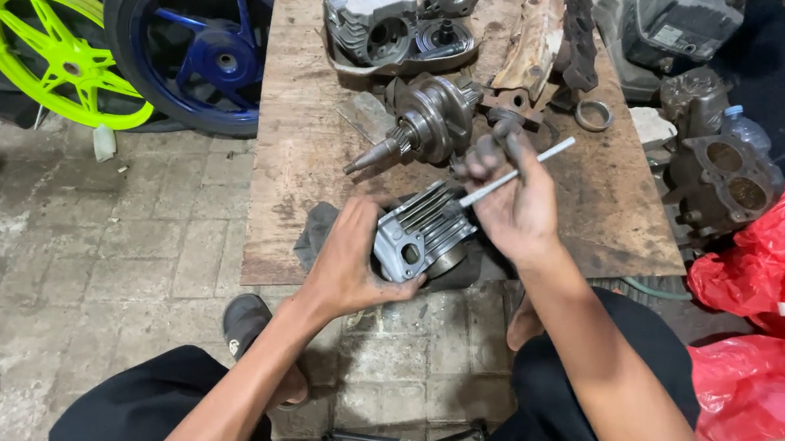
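Left hand (350, 264) wrapped around finned grey engine cylinder (422, 228) to keep it steady at near edge of wooden table (303, 154), right hand (514, 203) closed on thin metal rod (517, 173) just above.

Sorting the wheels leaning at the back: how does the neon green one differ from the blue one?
The green wheel is a bare rim with no tyre; the blue wheel wears a black tyre. The green one stands further left and is seen whole; the blue one stands right beside the wooden board and is cut off by the top of the picture. Both have cast spokes and stand tilted on the paved floor.
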